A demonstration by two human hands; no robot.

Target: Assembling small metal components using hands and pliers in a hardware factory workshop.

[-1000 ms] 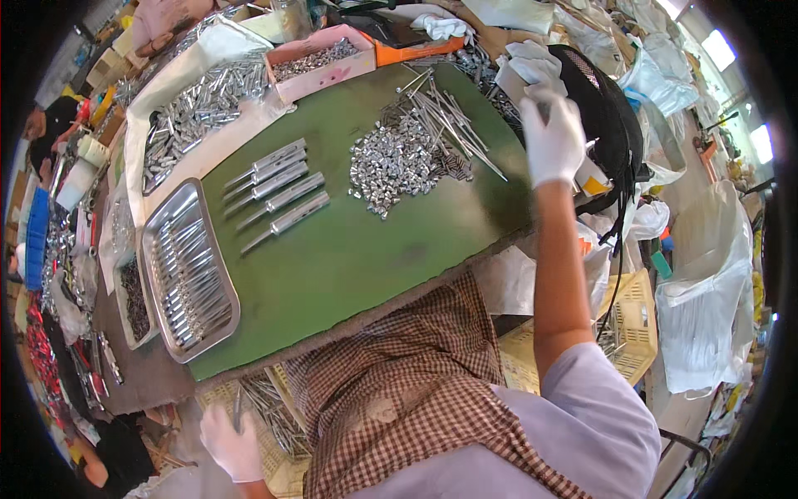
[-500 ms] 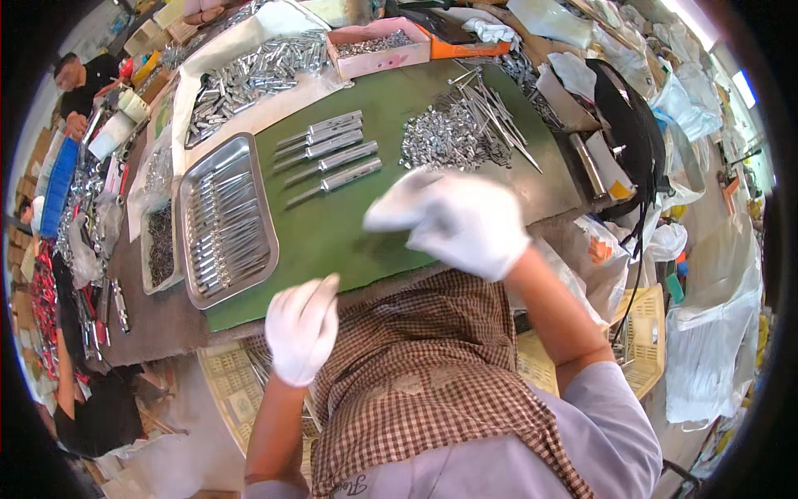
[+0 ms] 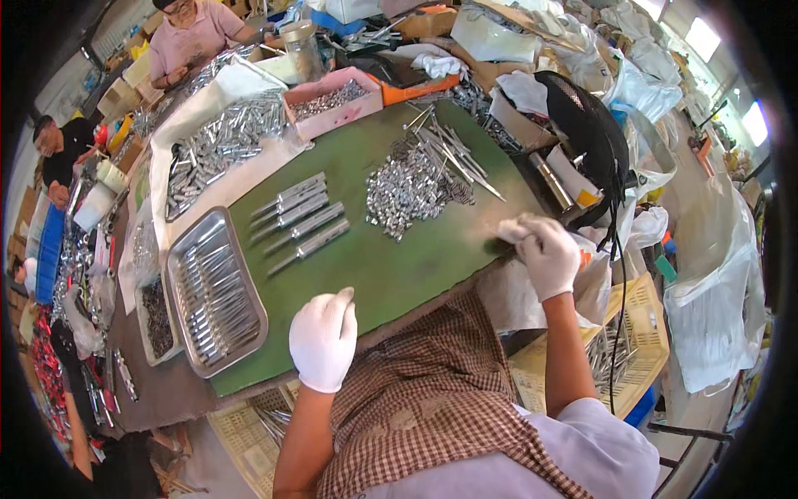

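Both my hands wear white gloves. Near the front edge of the green mat point(image 3: 374, 279), my left hand point(image 3: 322, 343) is closed, its fingertips together; whatever they may hold is hidden. My right hand point(image 3: 544, 256) is at the mat's right front corner, fingers pinched together and slightly blurred, so I cannot make out what is between them. Metal tubes with thin rods point(image 3: 301, 224) lie in a row on the mat. Right of them is a heap of small silver metal pieces point(image 3: 403, 193), beside loose long rods point(image 3: 457, 154).
A steel tray point(image 3: 259, 320) of thin metal parts stands at the left. Behind are a pink box point(image 3: 332, 125) of small parts and a white-lined container point(image 3: 158, 187) of metal tubes. A black mesh object point(image 3: 594, 133) stands at right. Two people work across at far left.
My right hand has moved from above the mat's middle to its right front corner. My left hand stays near the front edge, still closed. The view has shifted and turned.
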